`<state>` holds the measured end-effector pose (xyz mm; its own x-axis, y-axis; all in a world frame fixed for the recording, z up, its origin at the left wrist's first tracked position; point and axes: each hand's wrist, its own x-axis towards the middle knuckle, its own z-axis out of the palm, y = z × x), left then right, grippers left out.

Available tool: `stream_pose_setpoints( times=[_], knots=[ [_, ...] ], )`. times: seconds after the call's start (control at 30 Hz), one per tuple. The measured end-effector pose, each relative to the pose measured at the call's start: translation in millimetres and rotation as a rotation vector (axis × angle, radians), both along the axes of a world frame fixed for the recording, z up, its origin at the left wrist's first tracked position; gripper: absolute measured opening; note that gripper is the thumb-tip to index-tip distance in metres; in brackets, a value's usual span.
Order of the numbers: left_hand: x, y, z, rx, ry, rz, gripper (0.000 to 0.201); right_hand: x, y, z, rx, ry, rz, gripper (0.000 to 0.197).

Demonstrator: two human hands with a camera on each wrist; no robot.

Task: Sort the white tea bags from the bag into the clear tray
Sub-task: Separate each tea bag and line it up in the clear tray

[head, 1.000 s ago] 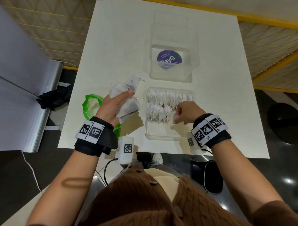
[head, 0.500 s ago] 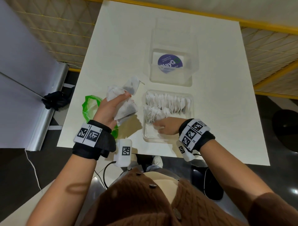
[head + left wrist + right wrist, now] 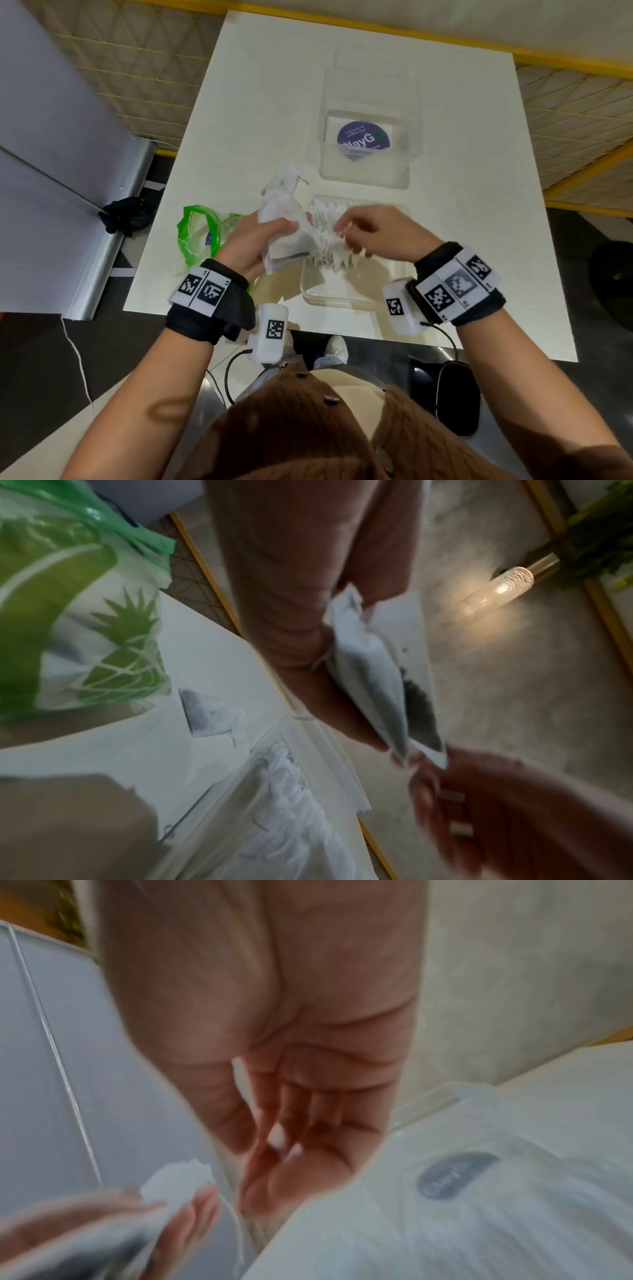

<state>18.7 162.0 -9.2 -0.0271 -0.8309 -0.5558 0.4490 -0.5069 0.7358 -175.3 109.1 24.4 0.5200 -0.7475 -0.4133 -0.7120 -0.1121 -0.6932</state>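
Observation:
My left hand (image 3: 274, 236) grips a bundle of white tea bags (image 3: 284, 219) held upright just left of the clear tray (image 3: 342, 298). The left wrist view shows the same bundle (image 3: 369, 669) with dark tea in it. Several white tea bags (image 3: 329, 219) stand in rows in the tray's far half. My right hand (image 3: 346, 233) hovers over the tray with loose fingers, its fingertips (image 3: 424, 775) close to the bundle's lower corner; the blur hides any contact. The green-printed plastic bag (image 3: 198, 236) lies left of my left hand. One loose tea bag (image 3: 205, 715) lies on the table.
A clear box (image 3: 366, 171) with a round blue sticker (image 3: 364, 140) stands just beyond the tray. The white table (image 3: 274, 102) ends close to my wrists. A grey panel (image 3: 51, 171) stands off the table to the left.
My right hand has lifted out of the near part of the tray and moved up and left toward the bundle. My left hand keeps its hold on the tea bags.

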Motion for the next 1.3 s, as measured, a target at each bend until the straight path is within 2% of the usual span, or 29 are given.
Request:
stream_pose_setpoints(
  times=[0.03, 0.1, 0.17, 0.23, 0.27, 0.33, 0.47, 0.7, 0.77, 0.83, 0.9, 1.0, 1.13, 1.3],
  knots=[
    [-4, 0, 3, -0.026, -0.02, -0.05, 0.028, 1, -2, 9, -0.077, -0.091, -0.075, 0.016],
    [-12, 0, 7, -0.09, -0.086, -0.159, 0.035, 5, -5, 22, -0.142, -0.229, -0.113, 0.028],
    [-21, 0, 12, -0.147, -0.148, -0.265, 0.059, 11, -4, 27, -0.14, -0.245, -0.016, 0.042],
    [-28, 0, 16, -0.165, -0.173, -0.311, 0.077, 12, -2, 26, -0.159, -0.22, 0.074, 0.035],
    [-29, -1, 16, -0.171, -0.161, -0.318, 0.078, 10, -2, 25, -0.159, -0.224, 0.065, 0.027],
    [-31, 0, 16, -0.17, -0.073, -0.287, 0.07, 3, -4, 25, -0.137, -0.263, -0.011, 0.017],
    [-33, 6, 13, -0.193, 0.115, -0.208, 0.068, -12, -6, 31, -0.141, -0.314, -0.135, 0.021],
    [-45, 8, 14, -0.199, 0.341, -0.067, 0.057, -27, -6, 38, -0.21, -0.389, -0.167, 0.018],
    [-52, 8, 15, -0.18, 0.377, -0.024, 0.039, -28, -5, 40, -0.261, -0.409, -0.174, 0.02],
    [-59, 8, 17, -0.145, 0.363, 0.026, 0.03, -30, -4, 41, -0.307, -0.424, -0.197, 0.025],
    [-65, 7, 19, -0.13, 0.315, 0.061, 0.03, -32, -4, 41, -0.401, -0.382, -0.191, 0.023],
    [-72, 7, 18, -0.15, 0.219, 0.06, 0.026, -36, -4, 40, -0.543, -0.282, -0.119, 0.014],
    [-79, 8, 17, -0.202, 0.171, 0.051, 0.024, -40, -7, 33, -0.627, -0.193, -0.023, 0.016],
    [-82, 7, 15, -0.209, 0.209, 0.121, 0.02, -48, -8, 37, -0.638, -0.264, -0.105, 0.005]
  ],
)
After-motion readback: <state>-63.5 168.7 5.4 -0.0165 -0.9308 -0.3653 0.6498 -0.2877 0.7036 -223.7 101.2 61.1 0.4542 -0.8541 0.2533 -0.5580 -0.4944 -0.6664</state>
